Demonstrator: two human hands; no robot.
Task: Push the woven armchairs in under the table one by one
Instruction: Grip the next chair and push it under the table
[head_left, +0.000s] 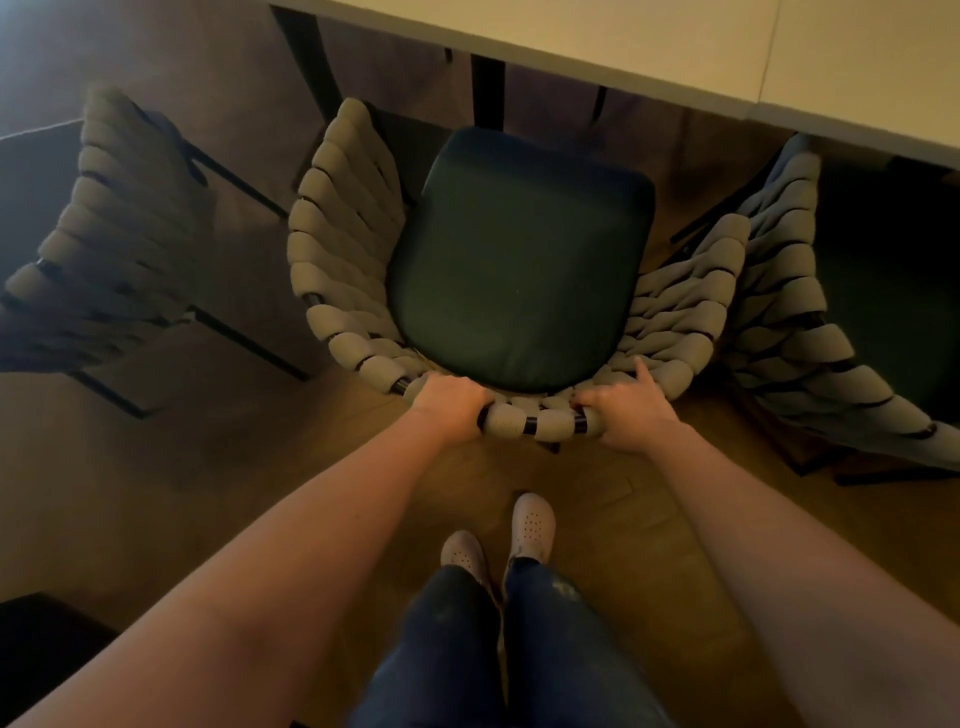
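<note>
Two hands on one chair: the left hand (449, 402) and right hand (631, 410) grip the back rail of the middle armchair (343, 218), which faces the pale counter (623, 52).
The left hand curls over the woven top rail. The right hand holds the same rail just to the right, with one digit stretched forward onto the weave. The chair's dark green seat cushion (519, 260) lies in the open, its front near the counter's edge. A second woven armchair (119, 208) stands off past the counter's left end. A third armchair (779, 291) stands close on the right, reaching the counter's edge. Light shoes (532, 525) stand on the wooden floor (260, 467) behind.
</note>
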